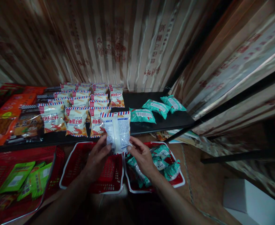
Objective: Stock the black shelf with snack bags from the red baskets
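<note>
Snack packet (117, 131), white with a red and blue striped top edge, is held up at the centre of the frame with its printed back turned this way, just in front of the near edge of the black shelf (175, 120). The left hand (97, 159) pinches its lower left corner and the right hand (142, 157) its lower right corner, so both sets of fingers are closed on this 1 packet. Behind it, across the left half of the shelf, matching packets (76, 120) lie face up in rows, and right of centre 3 teal packets (157, 107) lie apart from them. Below the hands stand 2 red baskets side by side: the middle basket (111, 176) under the left hand, and the right basket (178, 181) with more teal packs (165, 162) in it. As I see it, the packet is mid-handling, lifted clear of the baskets and not yet lying among the rows. Any next move calls for turning the printed front upward and for 1 hand to keep its pinch while the other lets go.
</note>
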`<state>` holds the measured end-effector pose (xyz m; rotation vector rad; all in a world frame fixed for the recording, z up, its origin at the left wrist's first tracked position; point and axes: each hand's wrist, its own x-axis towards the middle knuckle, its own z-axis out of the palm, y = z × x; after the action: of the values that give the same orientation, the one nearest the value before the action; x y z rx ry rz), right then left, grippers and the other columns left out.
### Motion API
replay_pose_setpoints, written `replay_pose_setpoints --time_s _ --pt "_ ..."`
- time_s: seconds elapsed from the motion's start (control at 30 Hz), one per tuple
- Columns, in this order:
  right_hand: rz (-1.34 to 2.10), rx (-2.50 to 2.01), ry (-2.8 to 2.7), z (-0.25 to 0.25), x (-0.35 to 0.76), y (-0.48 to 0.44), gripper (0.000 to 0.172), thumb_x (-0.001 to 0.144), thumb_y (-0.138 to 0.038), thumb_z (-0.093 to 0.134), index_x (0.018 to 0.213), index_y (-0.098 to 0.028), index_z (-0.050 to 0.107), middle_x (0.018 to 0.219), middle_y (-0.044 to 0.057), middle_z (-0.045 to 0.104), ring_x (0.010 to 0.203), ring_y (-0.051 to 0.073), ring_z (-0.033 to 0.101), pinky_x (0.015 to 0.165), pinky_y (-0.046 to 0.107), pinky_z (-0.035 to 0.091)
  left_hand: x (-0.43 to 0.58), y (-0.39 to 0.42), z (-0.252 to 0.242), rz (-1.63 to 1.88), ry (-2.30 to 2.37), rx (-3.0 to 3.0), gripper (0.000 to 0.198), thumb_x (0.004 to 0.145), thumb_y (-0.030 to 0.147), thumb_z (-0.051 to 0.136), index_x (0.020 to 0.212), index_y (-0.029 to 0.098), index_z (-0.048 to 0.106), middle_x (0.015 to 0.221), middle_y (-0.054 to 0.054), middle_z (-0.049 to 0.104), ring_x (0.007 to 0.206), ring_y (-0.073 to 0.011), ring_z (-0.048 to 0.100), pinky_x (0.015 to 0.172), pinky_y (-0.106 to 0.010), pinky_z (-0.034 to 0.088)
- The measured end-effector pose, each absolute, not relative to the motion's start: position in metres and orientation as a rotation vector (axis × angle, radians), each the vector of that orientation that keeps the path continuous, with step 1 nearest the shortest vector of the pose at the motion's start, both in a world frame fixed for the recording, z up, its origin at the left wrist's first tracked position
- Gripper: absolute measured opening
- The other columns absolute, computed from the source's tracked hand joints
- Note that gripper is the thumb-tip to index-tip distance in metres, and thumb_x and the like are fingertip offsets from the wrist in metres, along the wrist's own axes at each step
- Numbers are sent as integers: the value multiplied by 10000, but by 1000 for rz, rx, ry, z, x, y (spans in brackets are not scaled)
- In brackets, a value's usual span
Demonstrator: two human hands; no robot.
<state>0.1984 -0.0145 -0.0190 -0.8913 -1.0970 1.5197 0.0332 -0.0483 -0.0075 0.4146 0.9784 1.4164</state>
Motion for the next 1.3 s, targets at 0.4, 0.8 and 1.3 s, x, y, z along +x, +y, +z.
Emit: replay_pose_setpoints --time_s 0.4,0.8,1.3 --pt "911 -1106 -1609 -23 201 -16 456 799 -264 619 1248 -239 544 1111 83 646 1005 226 619 869 398 516 35 -45 -9 1328 1010 626 526 732 341 700 1196 193 500 1151 -84 657 1012 -247 636 880 -393 501" --pt "139 -857 -2075 -16 196 -28 603 836 -56 462 1400 -247 363 1393 110 473 1295 258 433 1006 475 450 43 -46 -3 1382 1067 725 483 695 328 727 1114 185 533 1140 -86 670 1033 -246 624 879 -351 487" --pt "370 -865 -2075 -19 200 -35 646 879 -256 482 1457 -192 200 1487 146 323 1352 284 342 1062 504 367 39 -55 -18 1425 1129 856 469 838 474 535 1219 200 547 1336 -79 543 1273 -257 440 1063 -381 333"
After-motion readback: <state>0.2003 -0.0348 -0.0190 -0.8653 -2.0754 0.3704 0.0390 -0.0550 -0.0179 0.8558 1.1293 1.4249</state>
